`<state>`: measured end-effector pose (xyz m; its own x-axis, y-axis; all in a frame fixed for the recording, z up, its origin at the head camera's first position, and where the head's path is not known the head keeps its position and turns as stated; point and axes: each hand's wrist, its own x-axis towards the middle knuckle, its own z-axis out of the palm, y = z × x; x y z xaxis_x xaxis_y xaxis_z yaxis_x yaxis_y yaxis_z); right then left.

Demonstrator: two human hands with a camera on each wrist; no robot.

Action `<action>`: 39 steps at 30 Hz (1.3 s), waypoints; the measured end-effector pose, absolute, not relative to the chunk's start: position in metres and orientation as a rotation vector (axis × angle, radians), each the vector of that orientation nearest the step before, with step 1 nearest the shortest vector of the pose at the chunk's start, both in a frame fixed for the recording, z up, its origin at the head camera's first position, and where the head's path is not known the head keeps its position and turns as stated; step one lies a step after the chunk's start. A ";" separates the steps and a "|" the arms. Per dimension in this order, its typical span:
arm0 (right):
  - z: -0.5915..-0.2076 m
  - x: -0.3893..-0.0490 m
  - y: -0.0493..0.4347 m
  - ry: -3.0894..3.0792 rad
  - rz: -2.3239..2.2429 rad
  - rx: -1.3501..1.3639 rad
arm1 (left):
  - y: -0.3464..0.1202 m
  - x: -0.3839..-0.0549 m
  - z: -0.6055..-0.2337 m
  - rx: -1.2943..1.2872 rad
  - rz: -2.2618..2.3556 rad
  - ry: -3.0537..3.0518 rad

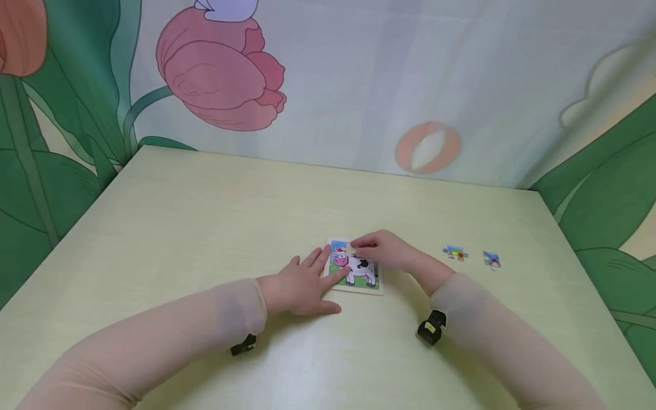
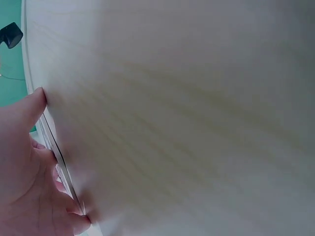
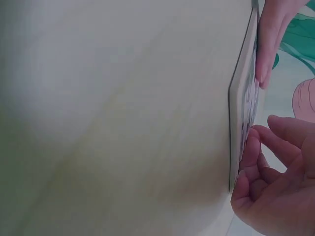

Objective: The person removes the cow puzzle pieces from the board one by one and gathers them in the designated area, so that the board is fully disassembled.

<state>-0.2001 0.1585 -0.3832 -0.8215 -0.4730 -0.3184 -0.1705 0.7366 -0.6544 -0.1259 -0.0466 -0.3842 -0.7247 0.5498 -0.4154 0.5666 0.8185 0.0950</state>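
A small cow jigsaw puzzle (image 1: 363, 273) in a pale tray lies flat on the table, its left side towards my left hand. My left hand (image 1: 307, 287) rests with fingers spread: one finger lies across the picture, others reach the tray's left edge, and the thumb lies off the tray. My right hand (image 1: 386, 250) bends over the tray's upper right, fingertips at the picture. In the right wrist view, the right hand's fingers (image 3: 251, 152) are curled against the tray edge; whether they pinch a puzzle piece is hidden. Bare tray shows beside the right fingertips.
Two loose puzzle pieces lie right of the right hand: one with red and yellow spots (image 1: 455, 253), one mostly blue (image 1: 492, 260). The pale table (image 1: 230, 205) ends at a curtain (image 1: 348, 85) printed with flowers. Black wrist cameras are strapped to both sleeves.
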 end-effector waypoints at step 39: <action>-0.386 -0.215 0.139 2.458 -1.069 -0.200 | -0.043 -0.124 -0.375 0.841 -0.116 2.565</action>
<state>-0.2153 0.1388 -0.3862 -0.8885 -0.3031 -0.3445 0.0453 0.6893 -0.7231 -0.1240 -0.0430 -0.3752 -0.7201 0.5446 -0.4299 0.5812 0.8119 0.0550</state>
